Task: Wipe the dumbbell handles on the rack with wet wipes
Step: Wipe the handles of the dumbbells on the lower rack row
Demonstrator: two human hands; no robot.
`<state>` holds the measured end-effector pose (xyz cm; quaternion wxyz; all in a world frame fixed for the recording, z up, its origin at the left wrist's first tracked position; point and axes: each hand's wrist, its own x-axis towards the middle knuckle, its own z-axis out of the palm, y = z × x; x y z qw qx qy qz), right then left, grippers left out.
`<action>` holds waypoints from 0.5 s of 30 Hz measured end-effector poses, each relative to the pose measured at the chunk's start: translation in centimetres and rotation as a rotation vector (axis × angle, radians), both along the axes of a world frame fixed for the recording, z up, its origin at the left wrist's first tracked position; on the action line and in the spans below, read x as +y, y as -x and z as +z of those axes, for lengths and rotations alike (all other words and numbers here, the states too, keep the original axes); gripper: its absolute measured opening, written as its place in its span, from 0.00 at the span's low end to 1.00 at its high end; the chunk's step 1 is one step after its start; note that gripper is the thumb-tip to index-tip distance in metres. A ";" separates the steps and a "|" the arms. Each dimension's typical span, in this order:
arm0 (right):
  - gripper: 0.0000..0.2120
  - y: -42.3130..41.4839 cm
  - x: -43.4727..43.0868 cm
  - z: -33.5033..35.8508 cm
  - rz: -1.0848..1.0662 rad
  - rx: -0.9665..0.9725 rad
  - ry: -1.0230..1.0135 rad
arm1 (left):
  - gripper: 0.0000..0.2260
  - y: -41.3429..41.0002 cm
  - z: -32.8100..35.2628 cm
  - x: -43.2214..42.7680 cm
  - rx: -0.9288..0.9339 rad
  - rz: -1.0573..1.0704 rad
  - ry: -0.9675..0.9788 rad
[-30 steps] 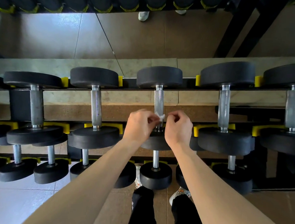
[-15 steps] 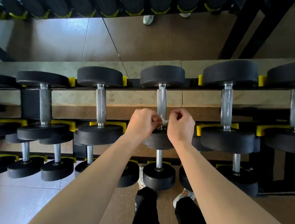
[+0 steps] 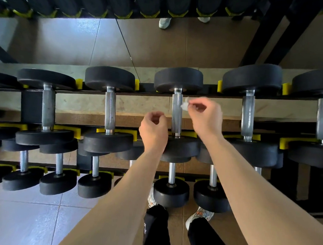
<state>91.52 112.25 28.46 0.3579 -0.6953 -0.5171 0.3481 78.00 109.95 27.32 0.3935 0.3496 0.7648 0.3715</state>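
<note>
We see the right hand (image 3: 206, 117) pinching a small crumpled white wet wipe (image 3: 184, 104) between thumb and fingertips. The wipe is at the right side of the middle dumbbell handle (image 3: 176, 113), near the handle's far end; we cannot tell whether it quite touches the knurled metal. The left hand (image 3: 153, 131) hangs just left of that handle, towards its near end, with fingers loosely curled and nothing in them that we can make out. The handle runs between two black weights resting on the rack (image 3: 121, 93), in yellow cradles (image 3: 79, 83). More dumbbells lie to the left and right of that handle, and a lower row of smaller ones (image 3: 170, 193) sits nearer to us than it. Below that handle we see dark trousers (image 3: 156, 231) and pale shoes (image 3: 199, 216) on the tiled floor (image 3: 23, 223).
</note>
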 end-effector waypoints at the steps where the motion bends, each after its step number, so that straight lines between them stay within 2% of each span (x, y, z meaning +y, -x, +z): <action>1: 0.08 0.1 0.9 -0.1 -0.008 -0.033 -0.044 | 0.05 -0.1 -0.2 0.0 -0.009 0.038 0.006; 6: 0.07 0.9 2.6 -1.9 0.126 -0.201 -0.102 | 0.06 -0.2 -0.9 -0.1 0.032 0.024 -0.020; 11: 0.06 0.8 2.5 -2.2 0.171 -0.233 -0.088 | 0.05 -0.2 -1.1 0.0 0.052 -0.010 -0.025; 15: 0.11 0.8 2.8 -1.8 0.197 -0.208 -0.056 | 0.05 -0.2 -1.2 0.0 0.059 -0.016 -0.021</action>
